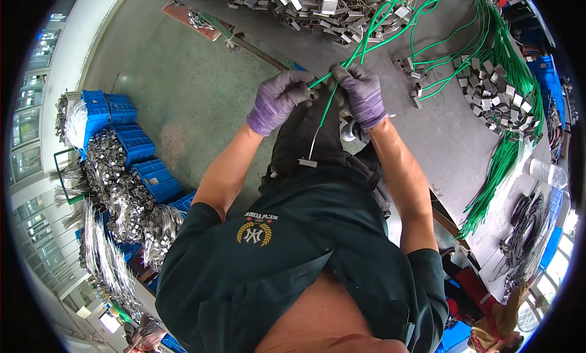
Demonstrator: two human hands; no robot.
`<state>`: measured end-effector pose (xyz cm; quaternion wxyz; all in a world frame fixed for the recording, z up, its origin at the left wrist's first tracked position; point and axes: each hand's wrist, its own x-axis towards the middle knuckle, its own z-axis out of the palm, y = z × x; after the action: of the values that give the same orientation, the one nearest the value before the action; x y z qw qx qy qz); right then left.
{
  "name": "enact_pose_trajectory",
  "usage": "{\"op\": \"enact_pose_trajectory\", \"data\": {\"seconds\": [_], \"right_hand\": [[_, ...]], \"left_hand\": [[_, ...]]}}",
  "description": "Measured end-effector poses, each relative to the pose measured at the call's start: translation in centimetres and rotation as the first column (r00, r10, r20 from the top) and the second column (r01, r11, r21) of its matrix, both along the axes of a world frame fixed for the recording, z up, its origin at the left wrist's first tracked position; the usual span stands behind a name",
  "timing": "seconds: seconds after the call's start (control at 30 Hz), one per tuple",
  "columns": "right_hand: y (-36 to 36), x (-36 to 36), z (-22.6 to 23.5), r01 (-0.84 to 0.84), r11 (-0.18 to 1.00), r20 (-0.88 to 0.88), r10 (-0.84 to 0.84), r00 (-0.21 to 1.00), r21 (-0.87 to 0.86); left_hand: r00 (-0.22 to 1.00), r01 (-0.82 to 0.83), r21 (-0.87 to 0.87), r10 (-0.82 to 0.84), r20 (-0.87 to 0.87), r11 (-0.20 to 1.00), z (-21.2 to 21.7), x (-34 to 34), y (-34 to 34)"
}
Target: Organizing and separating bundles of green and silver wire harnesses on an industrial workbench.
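Note:
My left hand (282,101), in a purple glove with grey fingertips, is closed near the end of a green cable (318,80). A small metal block (313,95) shows at those fingertips. Gloved the same way, my right hand (359,95) is closed around green cables where they cross. From between the hands a green cable end (327,109) hangs down, running into a thin bare silver wire (314,143). A small flat metal piece (307,163) sits at the wire's tip, above my lap. The gloves hide the exact grip points.
A grey table (439,139) on the right bears metal blocks (494,99) fixed to bundled green cables (510,170). More loose metal blocks (317,11) are heaped at the far side. Blue crates (157,179) and piled metal parts (113,170) stand at left. Someone else (494,328) is at lower right.

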<state>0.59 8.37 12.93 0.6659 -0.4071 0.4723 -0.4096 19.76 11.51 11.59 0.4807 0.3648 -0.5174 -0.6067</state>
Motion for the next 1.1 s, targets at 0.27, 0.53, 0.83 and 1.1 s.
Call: {"op": "enact_pose_trajectory", "data": {"seconds": [0.27,0.53,0.83,1.1], "right_hand": [[-1.3,-0.1,-0.6,0.036,0.996,0.06,-0.041,0.997,0.084],[-2.7,-1.8,-1.3,0.029,0.988,0.22,-0.063,0.974,0.152],[-3.0,-0.4,-1.9,0.21,0.977,0.369,-0.208,0.906,0.035],[1.5,2.2,-1.6,0.091,0.99,0.108,-0.102,0.989,0.104]], "left_hand": [[0.967,0.02,-0.215,0.036,0.253,0.976,-0.8,-0.8,-1.1],[0.997,-0.076,-0.065,0.074,-0.022,0.995,-0.6,0.1,-0.3],[0.904,-0.32,0.216,0.365,-0.223,0.923,-2.9,-2.1,4.5],[0.871,-0.478,-0.028,0.478,0.111,0.878,-5.2,-2.7,4.2]]}}
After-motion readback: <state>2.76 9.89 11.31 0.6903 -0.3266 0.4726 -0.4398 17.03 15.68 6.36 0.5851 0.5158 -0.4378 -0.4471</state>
